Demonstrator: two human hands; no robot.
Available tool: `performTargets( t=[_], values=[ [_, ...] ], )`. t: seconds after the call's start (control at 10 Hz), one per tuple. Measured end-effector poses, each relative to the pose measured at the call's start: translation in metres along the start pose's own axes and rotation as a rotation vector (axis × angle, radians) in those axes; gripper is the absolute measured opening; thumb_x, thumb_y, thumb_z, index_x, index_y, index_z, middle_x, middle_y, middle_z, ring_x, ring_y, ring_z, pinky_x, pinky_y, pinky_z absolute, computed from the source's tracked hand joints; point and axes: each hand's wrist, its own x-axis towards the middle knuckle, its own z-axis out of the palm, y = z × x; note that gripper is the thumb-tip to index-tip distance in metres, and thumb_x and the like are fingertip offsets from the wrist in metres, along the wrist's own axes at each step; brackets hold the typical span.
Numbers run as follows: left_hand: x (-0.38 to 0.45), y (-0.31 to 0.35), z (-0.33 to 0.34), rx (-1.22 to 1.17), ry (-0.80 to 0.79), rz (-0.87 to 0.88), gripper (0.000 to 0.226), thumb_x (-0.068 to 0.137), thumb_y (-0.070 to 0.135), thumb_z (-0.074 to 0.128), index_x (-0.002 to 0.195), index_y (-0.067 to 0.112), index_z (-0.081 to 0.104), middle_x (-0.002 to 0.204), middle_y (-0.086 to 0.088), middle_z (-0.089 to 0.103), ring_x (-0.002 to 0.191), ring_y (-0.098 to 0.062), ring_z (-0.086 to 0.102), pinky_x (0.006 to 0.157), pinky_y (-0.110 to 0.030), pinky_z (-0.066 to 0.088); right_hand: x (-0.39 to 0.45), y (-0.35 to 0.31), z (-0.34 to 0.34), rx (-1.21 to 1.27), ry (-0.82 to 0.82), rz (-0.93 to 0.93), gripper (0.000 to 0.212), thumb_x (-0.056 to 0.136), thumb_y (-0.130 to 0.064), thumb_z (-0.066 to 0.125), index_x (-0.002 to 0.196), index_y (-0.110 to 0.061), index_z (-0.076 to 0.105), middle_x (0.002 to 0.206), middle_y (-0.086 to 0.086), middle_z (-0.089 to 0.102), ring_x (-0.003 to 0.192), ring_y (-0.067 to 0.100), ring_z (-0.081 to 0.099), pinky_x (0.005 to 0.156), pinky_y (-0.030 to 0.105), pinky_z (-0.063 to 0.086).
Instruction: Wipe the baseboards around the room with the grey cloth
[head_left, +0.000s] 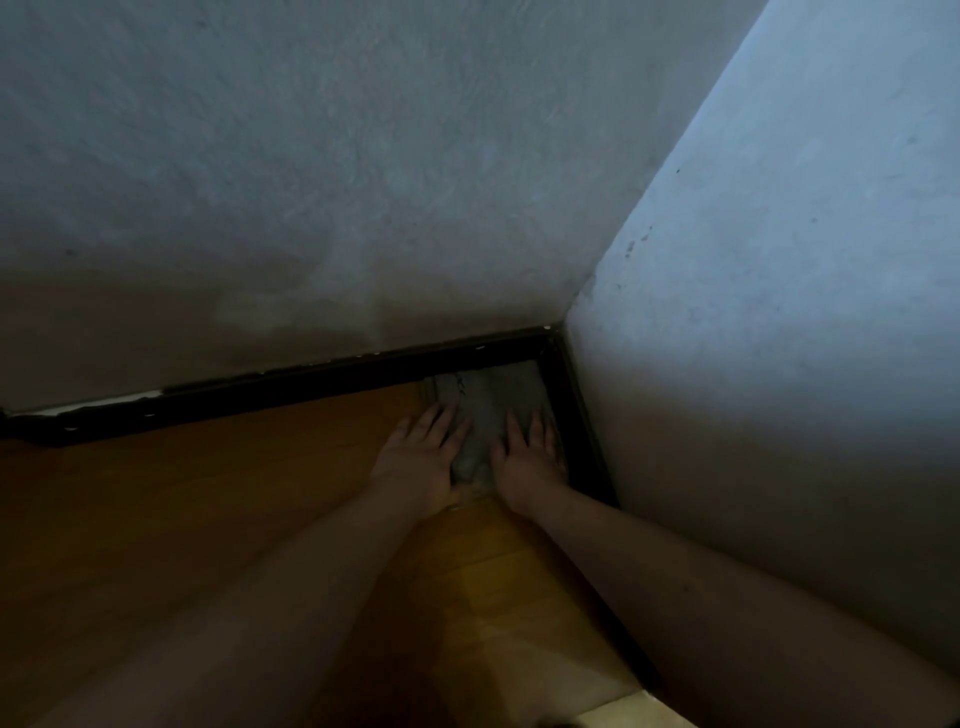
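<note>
Your left hand (423, 457) and right hand (527, 460) press flat, fingers straight, on the grey cloth (488, 410) spread on the wooden floor (208, 493) in the corner. Dark baseboards (291, 387) border it at twelve and three o'clock, under pale walls (363, 182).

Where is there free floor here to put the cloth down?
The wood floor left of the left hand is bare, bordered by the dark baseboard. Bare too between the forearms. The corner is crowded: both hands, the right hand included, press the cloth flat there.
</note>
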Motion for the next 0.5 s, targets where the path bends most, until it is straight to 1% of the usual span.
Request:
performTargets(
  t=[0.1,0.2,0.3,0.4,0.5],
  values=[
    [-0.005,0.003,0.014,-0.031,-0.005,0.006,0.090,0.095,0.071,0.026,0.155,0.024,-0.020,0.161,-0.003,-0.030,0.149,-0.021,-0.024,0.120,-0.045,-0.007,-0.003,0.003,0.003,0.008,0.002,-0.013,0.059,0.106,-0.048,0.018,0.157,-0.033,-0.007,0.163,0.002,-0.024,0.150,0.020,-0.017,0.122,0.044,0.000],
    [-0.005,0.006,0.012,-0.040,0.001,0.002,0.089,0.095,0.073,0.023,0.157,0.024,-0.017,0.162,-0.003,-0.028,0.150,-0.021,-0.023,0.120,-0.044,-0.008,-0.003,0.010,0.003,-0.025,0.019,-0.036,0.060,0.106,-0.048,0.019,0.157,-0.033,-0.007,0.163,0.002,-0.022,0.150,0.020,-0.016,0.121,0.043,0.000],
    [-0.008,0.003,0.003,-0.064,0.027,0.000,0.085,0.095,0.073,0.019,0.158,0.026,-0.011,0.164,0.000,-0.021,0.152,-0.018,-0.016,0.120,-0.045,-0.006,-0.004,0.014,0.000,-0.018,0.030,-0.079,0.059,0.106,-0.047,0.020,0.158,-0.031,-0.002,0.164,0.003,-0.017,0.151,0.021,-0.013,0.121,0.044,0.001],
    [-0.026,-0.002,-0.004,-0.080,0.052,-0.008,0.076,0.098,0.068,0.017,0.158,0.029,-0.009,0.165,0.001,-0.018,0.152,-0.018,-0.012,0.121,-0.046,-0.004,-0.012,0.017,-0.001,-0.039,0.059,-0.129,0.058,0.106,-0.046,0.021,0.159,-0.026,0.005,0.166,0.004,-0.008,0.152,0.023,-0.006,0.121,0.042,0.002],
    [-0.064,-0.010,-0.018,-0.075,0.080,-0.006,0.073,0.099,0.066,0.015,0.158,0.030,-0.009,0.165,0.001,-0.018,0.152,-0.020,-0.012,0.120,-0.047,-0.007,-0.043,0.013,0.000,-0.143,0.114,-0.186,0.057,0.106,-0.044,0.020,0.158,-0.022,0.013,0.166,0.004,-0.001,0.152,0.022,-0.002,0.120,0.040,0.004]
  ],
)
